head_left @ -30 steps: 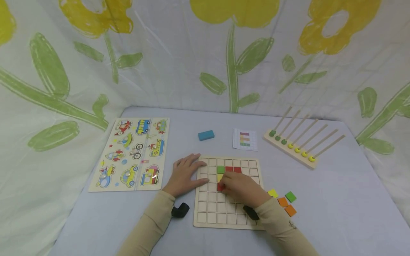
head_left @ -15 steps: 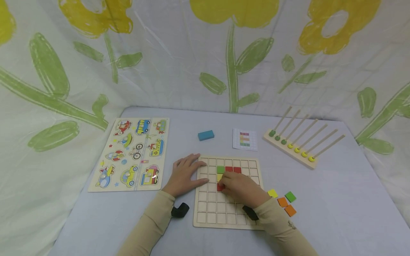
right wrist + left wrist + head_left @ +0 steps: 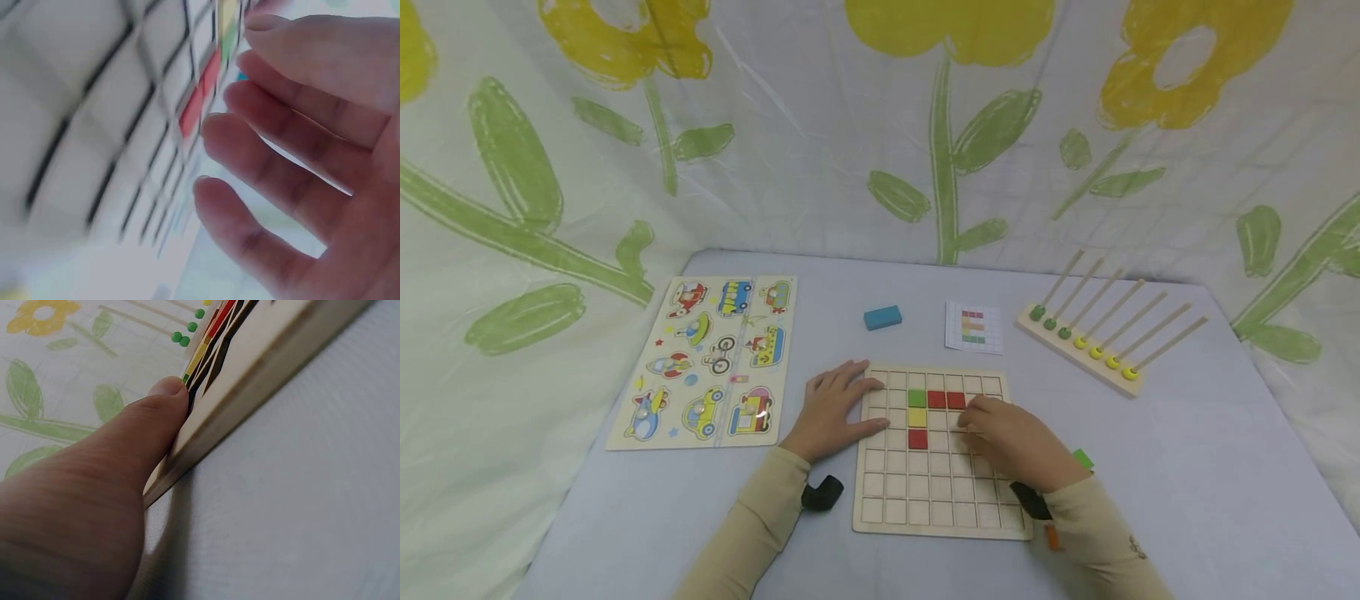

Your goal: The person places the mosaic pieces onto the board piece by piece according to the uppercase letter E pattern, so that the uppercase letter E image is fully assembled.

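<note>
My left hand [image 3: 831, 417] rests at the left edge of a wooden grid board [image 3: 895, 510], thumb and fingertips on its rim and cells. In the left wrist view its thumb [image 3: 147, 425] lies straight against the board's side. Above the board's right part hovers my right hand [image 3: 1018, 442], its fingers loosely bent. The right wrist view shows nothing between those fingers [image 3: 234, 140]. Set in the grid are a green tile [image 3: 917, 397], a yellow tile [image 3: 917, 417] and a red tile [image 3: 917, 439] in one column. Two more red tiles [image 3: 946, 400] sit right of the green one.
Beside my right sleeve show a loose green tile [image 3: 1083, 459] and an orange tile [image 3: 1053, 537], partly covered. A pattern card [image 3: 973, 327] and a teal block [image 3: 882, 317] lie behind the board. A peg abacus [image 3: 1082, 354] stands right; a vehicle puzzle [image 3: 700, 367] lies left.
My right hand has left the red tile in the column and moved right, uncovering it. Its sleeve now covers most of the loose tiles; an orange one shows nearer the front. My left hand stays put.
</note>
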{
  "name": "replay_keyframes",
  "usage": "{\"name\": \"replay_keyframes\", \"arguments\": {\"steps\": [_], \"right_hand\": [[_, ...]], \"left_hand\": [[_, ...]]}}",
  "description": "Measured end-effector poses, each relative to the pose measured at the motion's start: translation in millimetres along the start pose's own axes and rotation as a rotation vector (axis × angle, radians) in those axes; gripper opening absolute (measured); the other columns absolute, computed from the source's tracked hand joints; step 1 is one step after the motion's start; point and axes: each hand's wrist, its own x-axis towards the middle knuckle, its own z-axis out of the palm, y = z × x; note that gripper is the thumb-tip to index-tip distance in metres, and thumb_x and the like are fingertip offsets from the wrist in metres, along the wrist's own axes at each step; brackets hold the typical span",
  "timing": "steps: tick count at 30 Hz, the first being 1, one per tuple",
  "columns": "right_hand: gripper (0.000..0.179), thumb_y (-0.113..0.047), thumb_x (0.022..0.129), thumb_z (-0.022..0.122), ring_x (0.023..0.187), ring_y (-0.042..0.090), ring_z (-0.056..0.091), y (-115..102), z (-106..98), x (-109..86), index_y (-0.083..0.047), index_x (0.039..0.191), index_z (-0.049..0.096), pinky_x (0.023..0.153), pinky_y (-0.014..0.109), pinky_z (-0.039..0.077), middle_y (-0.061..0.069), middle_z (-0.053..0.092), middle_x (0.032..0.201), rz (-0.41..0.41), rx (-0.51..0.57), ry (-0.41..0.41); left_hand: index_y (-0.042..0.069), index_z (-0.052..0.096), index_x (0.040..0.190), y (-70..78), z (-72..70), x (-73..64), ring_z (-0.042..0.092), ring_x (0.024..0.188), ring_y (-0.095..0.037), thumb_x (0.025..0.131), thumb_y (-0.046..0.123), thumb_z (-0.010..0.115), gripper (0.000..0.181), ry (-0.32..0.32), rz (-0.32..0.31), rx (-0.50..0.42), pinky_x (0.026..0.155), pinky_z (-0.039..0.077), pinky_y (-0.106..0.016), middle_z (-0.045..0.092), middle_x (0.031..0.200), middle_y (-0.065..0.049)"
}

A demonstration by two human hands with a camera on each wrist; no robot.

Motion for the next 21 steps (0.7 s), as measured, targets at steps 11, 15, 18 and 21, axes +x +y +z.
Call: {"name": "replay_keyframes", "arguments": {"steps": [11, 15, 18, 21], "right_hand": [[0.030, 0.007, 0.081, 0.061, 0.098, 0.019, 0.063, 48.6, -30.0, -73.9, -0.010, 0.105, 0.068, 0.080, 0.036, 0.054, 0.001, 0.064, 0.108, 0.276, -0.022, -0.100], [0.033, 0.007, 0.080, 0.063, 0.101, 0.025, 0.062, 59.2, -32.1, -95.2, -0.008, 0.110, 0.065, 0.082, 0.042, 0.053, 0.004, 0.062, 0.110, 0.359, 0.002, -0.176], [0.035, 0.007, 0.079, 0.066, 0.103, 0.026, 0.061, 63.5, -30.3, -105.5, -0.008, 0.110, 0.065, 0.084, 0.044, 0.053, 0.005, 0.061, 0.111, 0.392, 0.019, -0.185], [0.034, 0.004, 0.079, 0.070, 0.101, 0.024, 0.061, 65.5, -26.7, -111.2, -0.010, 0.110, 0.065, 0.083, 0.043, 0.053, 0.003, 0.060, 0.111, 0.413, 0.026, -0.173]], "left_hand": [[0.028, 0.056, 0.129, -0.2, 0.6, -0.5, 0.026, 0.143, -0.024, 0.083, 0.059, 0.062, 0.055, 0.020, 0.012, -0.005, 0.111, 0.020, -0.050, 0.037, 0.152, -0.001], [0.028, 0.055, 0.129, -0.1, 0.4, -0.8, 0.027, 0.143, -0.024, 0.083, 0.060, 0.062, 0.056, 0.021, 0.017, 0.000, 0.110, 0.020, -0.051, 0.037, 0.152, -0.001], [0.029, 0.055, 0.130, -0.2, 0.3, -0.6, 0.026, 0.143, -0.023, 0.084, 0.061, 0.061, 0.056, 0.017, 0.012, 0.001, 0.111, 0.019, -0.050, 0.036, 0.152, -0.001], [0.028, 0.055, 0.129, -0.3, 0.9, 0.2, 0.027, 0.142, -0.024, 0.083, 0.060, 0.062, 0.056, 0.026, 0.022, -0.007, 0.110, 0.020, -0.050, 0.037, 0.152, -0.002]]}}
